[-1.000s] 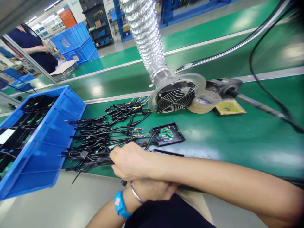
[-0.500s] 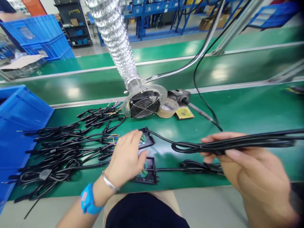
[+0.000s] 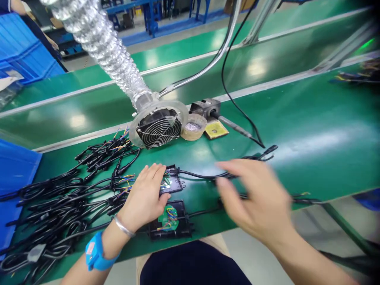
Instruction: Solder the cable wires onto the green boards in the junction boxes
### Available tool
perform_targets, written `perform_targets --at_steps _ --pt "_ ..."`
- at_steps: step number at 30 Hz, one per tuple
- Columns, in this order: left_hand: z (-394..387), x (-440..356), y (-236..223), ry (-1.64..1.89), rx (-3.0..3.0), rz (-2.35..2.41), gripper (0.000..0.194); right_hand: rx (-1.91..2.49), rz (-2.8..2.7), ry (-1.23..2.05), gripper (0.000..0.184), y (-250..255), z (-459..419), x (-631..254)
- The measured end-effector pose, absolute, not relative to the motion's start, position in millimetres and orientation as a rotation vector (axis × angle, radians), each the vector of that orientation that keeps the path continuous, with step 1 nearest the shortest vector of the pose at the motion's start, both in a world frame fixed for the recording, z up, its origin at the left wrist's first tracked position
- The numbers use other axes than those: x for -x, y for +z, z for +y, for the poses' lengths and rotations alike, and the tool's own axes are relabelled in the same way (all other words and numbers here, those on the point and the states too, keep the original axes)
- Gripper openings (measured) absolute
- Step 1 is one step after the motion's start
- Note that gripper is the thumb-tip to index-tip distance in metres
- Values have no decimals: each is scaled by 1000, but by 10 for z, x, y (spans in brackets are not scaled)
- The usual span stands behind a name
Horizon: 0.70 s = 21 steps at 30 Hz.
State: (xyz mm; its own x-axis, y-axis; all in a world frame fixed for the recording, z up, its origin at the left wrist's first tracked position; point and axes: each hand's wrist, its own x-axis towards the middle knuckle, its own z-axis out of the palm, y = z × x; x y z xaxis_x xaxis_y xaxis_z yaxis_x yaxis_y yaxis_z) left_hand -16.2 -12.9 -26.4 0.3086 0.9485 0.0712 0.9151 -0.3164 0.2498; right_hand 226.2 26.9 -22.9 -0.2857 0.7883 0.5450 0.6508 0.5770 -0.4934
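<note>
My left hand lies over the left part of an upper black plastic case, fingers at its far side and thumb at its near side. Part of a green circuit board shows inside; the rest is under the hand. From this case a black cable runs right to a bundle partly hidden behind my right hand. That hand is blurred, its thumb and fingers apart, with nothing visible between them. Nearer me lies a second open black case, holding a green board with coloured wires.
Black cables with bare coloured ends pile up at left beside a blue bin. Behind the cases stand a fan on a foil duct, a round tub, a yellow sponge and a soldering iron in its holder.
My right hand has let go of the bundled cable, which now lies on the bench behind it. The left hand stays at the upper case. The camera view has shifted and tilted.
</note>
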Motion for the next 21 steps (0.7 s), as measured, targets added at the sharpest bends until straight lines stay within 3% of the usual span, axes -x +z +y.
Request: perform_targets --at_steps 1,7,21 --pt "-121 160 -255 307 -2414 1724 64 1053 -2222 265 24 -213 339 -2122" --pt "-120 173 -239 314 -2483 1633 64 879 -2670 458 22 -345 775 -1863" --pt "-93 108 -182 182 -2599 1639 46 635 -2879 210 21 -451 852 -1890"
